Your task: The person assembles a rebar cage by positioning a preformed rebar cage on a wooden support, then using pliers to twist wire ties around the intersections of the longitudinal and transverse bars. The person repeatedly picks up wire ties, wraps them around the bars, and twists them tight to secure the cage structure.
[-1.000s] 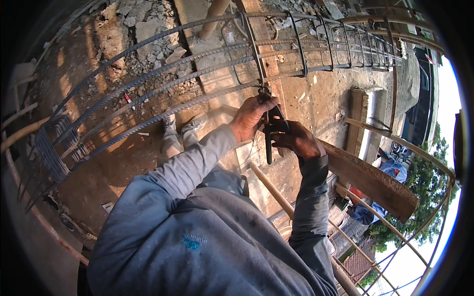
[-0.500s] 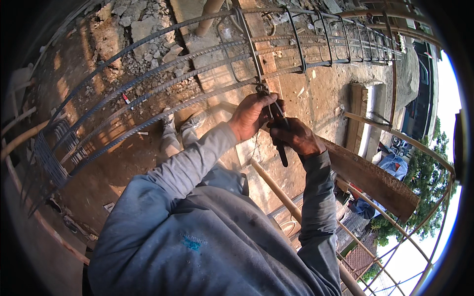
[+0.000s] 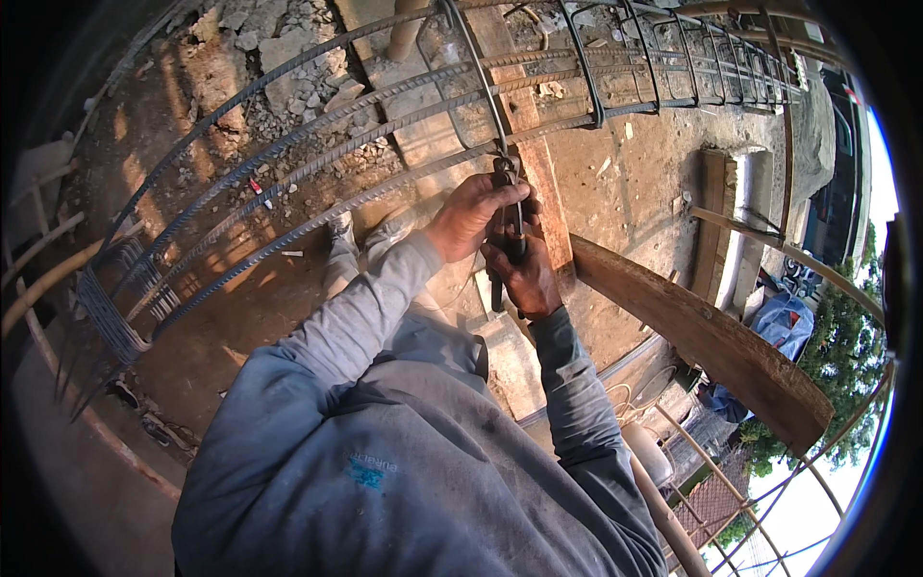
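Observation:
Dark metal pincers [image 3: 505, 175] stand with their jaws against the near bar of a rebar cage, where a stirrup [image 3: 483, 85] meets a long ribbed bar [image 3: 385, 194]. My right hand [image 3: 531, 279] is wrapped round the pincers' handles, below the jaws. Beside it my left hand [image 3: 466, 223] is closed, its thumb and fingers pinched together next to the pincers just under the bar. What lies between those left fingertips is hidden, and the jaws' grip is too small to make out.
The cage runs from bundled bar ends [image 3: 111, 313] at left to more stirrups [image 3: 659, 58] at far right. Under it lies a wooden plank [image 3: 524, 120]. A rough board [image 3: 711, 332] slants to the right. Broken rubble [image 3: 288, 77] covers ground beyond; bamboo poles [image 3: 760, 236] cross the right.
My right hand has swung left, closer to my left hand. The pincers' handles, slanting to the right before, now point nearly straight back toward me. The view has shifted slightly.

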A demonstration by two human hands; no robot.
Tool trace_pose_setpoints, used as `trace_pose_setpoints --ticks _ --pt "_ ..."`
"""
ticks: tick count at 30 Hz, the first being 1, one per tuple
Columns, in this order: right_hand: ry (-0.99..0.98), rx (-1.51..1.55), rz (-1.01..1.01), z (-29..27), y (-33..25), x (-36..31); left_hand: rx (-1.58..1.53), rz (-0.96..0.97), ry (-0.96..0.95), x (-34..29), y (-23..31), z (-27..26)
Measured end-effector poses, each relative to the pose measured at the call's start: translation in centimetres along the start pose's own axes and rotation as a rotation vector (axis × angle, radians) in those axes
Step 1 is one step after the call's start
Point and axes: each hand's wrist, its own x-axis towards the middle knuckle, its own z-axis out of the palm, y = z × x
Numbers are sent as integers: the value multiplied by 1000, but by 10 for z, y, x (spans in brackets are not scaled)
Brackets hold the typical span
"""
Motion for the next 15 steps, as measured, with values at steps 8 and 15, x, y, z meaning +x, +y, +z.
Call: trace_pose_setpoints --ticks 8,15 --pt "-7 135 -58 21 14 9 61 -132 -89 5 11 -17" --pt "-199 592 141 -4 12 3 87 -93 -75 18 2 10"
